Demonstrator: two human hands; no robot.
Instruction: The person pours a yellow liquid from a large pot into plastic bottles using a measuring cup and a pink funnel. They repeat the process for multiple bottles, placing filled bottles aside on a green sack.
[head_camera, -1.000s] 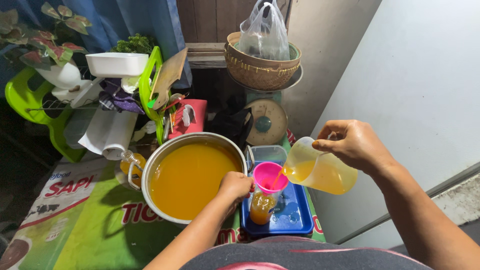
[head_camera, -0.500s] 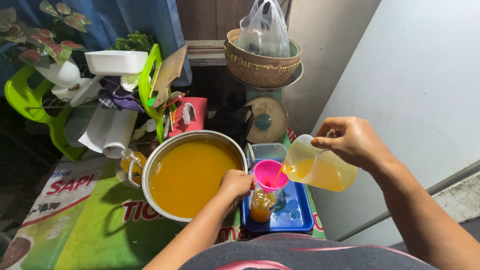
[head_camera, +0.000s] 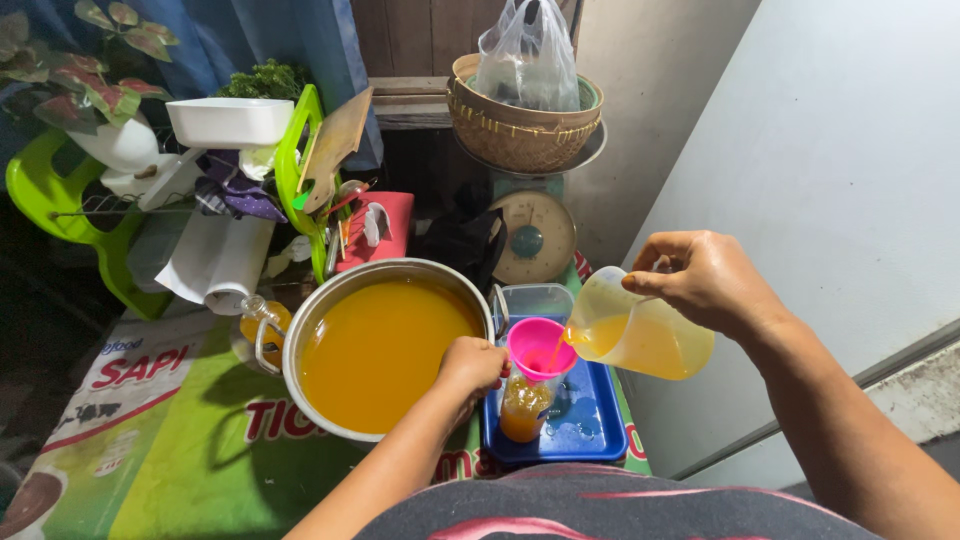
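My right hand (head_camera: 706, 281) grips a clear plastic jug (head_camera: 640, 335) of orange liquid, tilted left, and a thin orange stream runs from its spout into a pink funnel (head_camera: 540, 349). The funnel sits on a small clear bottle (head_camera: 522, 408), partly filled with orange liquid, standing on a blue tray (head_camera: 592, 424). My left hand (head_camera: 468, 366) is closed around the bottle just under the funnel, beside a large metal pot (head_camera: 377, 344) full of orange liquid.
A clear plastic container (head_camera: 536, 300) lies at the tray's far end. Behind it stands a dial scale (head_camera: 535, 235) carrying a woven basket (head_camera: 521, 125) with a plastic bag. A cluttered green dish rack (head_camera: 240, 170) is at the far left; a white wall (head_camera: 850, 170) at the right.
The jug has tipped a little further toward the funnel and orange liquid now streams from its spout. My left hand has stayed in place at the bottle.
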